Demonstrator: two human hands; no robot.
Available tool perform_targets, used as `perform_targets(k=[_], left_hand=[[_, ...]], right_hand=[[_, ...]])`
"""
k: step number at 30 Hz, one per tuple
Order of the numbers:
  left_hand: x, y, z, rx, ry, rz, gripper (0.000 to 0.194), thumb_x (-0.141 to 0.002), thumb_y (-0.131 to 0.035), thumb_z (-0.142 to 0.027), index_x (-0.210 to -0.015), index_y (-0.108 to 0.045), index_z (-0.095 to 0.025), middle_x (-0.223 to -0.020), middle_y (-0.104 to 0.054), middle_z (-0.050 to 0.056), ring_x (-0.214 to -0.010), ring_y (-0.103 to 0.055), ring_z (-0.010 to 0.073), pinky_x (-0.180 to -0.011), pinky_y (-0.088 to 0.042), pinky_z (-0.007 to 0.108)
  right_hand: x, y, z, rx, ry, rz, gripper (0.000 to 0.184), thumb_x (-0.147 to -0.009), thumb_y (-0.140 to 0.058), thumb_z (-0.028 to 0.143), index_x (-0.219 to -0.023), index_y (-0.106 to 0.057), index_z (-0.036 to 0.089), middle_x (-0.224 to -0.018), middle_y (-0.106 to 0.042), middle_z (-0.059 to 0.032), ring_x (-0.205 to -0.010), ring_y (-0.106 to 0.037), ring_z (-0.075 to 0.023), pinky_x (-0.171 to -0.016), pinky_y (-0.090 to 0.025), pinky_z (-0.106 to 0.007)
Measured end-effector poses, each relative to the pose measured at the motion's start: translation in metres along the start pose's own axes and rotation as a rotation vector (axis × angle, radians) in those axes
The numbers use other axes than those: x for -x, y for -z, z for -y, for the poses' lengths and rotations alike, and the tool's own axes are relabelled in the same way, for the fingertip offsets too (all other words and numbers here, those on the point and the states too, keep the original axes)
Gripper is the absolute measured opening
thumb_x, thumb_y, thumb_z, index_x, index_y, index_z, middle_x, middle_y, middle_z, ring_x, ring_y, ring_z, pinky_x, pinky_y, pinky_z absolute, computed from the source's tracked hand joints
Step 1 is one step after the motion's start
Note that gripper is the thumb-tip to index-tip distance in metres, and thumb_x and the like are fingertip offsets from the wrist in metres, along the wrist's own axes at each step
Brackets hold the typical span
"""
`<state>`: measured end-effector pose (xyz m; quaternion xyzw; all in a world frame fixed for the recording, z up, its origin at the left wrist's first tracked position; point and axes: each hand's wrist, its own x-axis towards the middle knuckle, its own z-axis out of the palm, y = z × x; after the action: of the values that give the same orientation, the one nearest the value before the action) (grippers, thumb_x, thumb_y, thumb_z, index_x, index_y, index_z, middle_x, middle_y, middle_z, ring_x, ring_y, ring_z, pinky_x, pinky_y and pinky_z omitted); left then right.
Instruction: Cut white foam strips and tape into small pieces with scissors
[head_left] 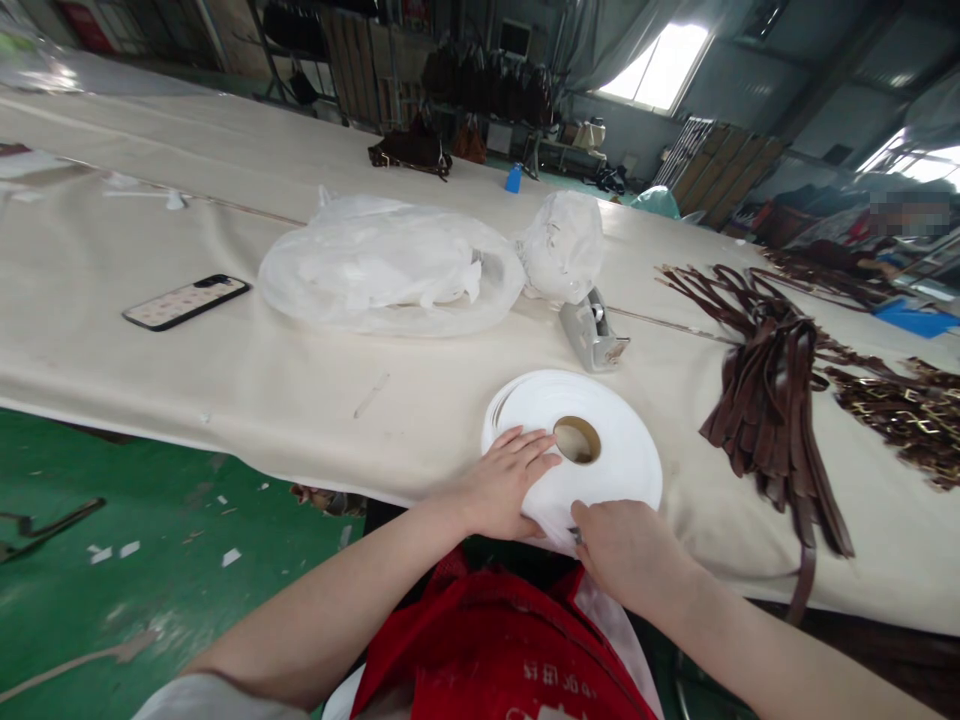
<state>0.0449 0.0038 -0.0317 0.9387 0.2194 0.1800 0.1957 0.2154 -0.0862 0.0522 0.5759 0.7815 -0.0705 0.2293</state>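
Observation:
A large white roll (622, 440) with a brown cardboard core (598, 440) lies flat near the table's front edge. My left hand (514, 480) rests on its near left side, fingers stretched out toward the core. At the roll's near edge, my right hand (626, 550) is closed, thumb side toward my left hand. A small dark, metallic bit shows at its fingertips, too little to name. Thin white material (555, 530) lies between the two hands at the roll's edge. Behind the roll stands a grey metal tape dispenser (589, 335).
White plastic bags (375, 255) lie on the cream-covered table (315, 400), with a phone (187, 302) to their left. Brown leather straps (780, 400) and buckled straps (900, 410) are piled at right. Farther back are a blue object (514, 178) and a dark brown bag (412, 150).

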Motion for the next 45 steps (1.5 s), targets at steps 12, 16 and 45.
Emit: perform_targets(k=[12, 16, 45], left_hand=[[0.000, -0.001, 0.001, -0.006, -0.025, -0.009, 0.090, -0.062, -0.078, -0.046, -0.138, -0.040, -0.016, -0.153, -0.032, 0.016, -0.143, -0.024, 0.0296, -0.120, -0.009, 0.046], [0.001, -0.001, 0.003, -0.014, -0.034, -0.001, 0.088, -0.064, -0.078, -0.043, -0.139, -0.040, -0.016, -0.153, -0.031, 0.016, -0.144, -0.023, 0.0286, -0.120, -0.010, 0.046], [-0.002, -0.001, 0.004, -0.022, -0.023, 0.003, 0.090, -0.066, -0.075, -0.052, -0.141, -0.038, -0.018, -0.155, -0.029, 0.014, -0.144, -0.023, 0.0285, -0.120, -0.012, 0.047]], right_hand=[[-0.009, -0.006, 0.001, 0.022, 0.062, 0.027, 0.016, -0.088, -0.054, 0.020, -0.087, -0.067, 0.012, -0.079, -0.074, -0.0142, -0.075, -0.072, -0.0286, -0.061, -0.048, -0.033], [-0.002, 0.000, -0.004, 0.033, 0.051, 0.000, 0.016, -0.087, -0.055, 0.023, -0.090, -0.066, 0.012, -0.080, -0.074, -0.0136, -0.074, -0.071, -0.0274, -0.060, -0.046, -0.031], [0.017, -0.020, 0.009, -0.001, 0.075, 0.078, 0.022, -0.078, -0.054, 0.003, -0.088, -0.073, 0.010, -0.087, -0.075, -0.0171, -0.080, -0.072, -0.0296, -0.066, -0.051, -0.034]])
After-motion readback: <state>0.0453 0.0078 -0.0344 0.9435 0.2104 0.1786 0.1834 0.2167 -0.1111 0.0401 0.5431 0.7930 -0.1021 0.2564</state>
